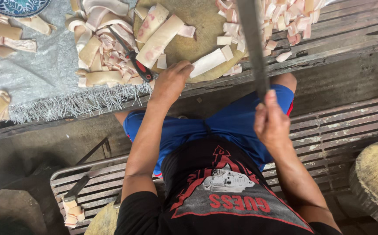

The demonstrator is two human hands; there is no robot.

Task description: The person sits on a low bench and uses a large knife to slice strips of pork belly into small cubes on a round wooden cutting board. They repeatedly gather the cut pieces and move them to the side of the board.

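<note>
- Two hands of mine are out over my lap, above blue shorts [237, 122] and a black printed shirt [224, 191].
- Nearest me, my right hand [270, 124] is curled tight round the handle of a long cleaver [252, 39]; the grey blade runs up and away from my fist, seen edge-on, over the round wooden chopping block [197, 21].
- My left hand [170, 82] reaches further forward, fingers bent down at the near rim of the block, fingertips pressing on the end of a pale strip of skin-like meat [209, 62]. I cannot tell whether the fingers close under it or only pin it.
- That strip lies on the block's near edge, between my left hand and the cleaver blade.
- Just left of my left hand a small knife with a red and black handle [137, 65] lies slanted, its blade among the pieces.
- Further onto the block lie two longer pale slabs [158, 39] with pinkish marks, side by side and tilted.
- Small cut cubes [280, 19] are heaped on the far right of the block, past the blade, some spilling onto the slatted wooden table [350, 26].
- To the left, a pile of strips and bits [100, 48] sits on a grey woven sheet [45, 74] with a frayed fringe.
- Farthest left, at the top corner, shows the edge of a blue patterned plate [15, 6].
</note>
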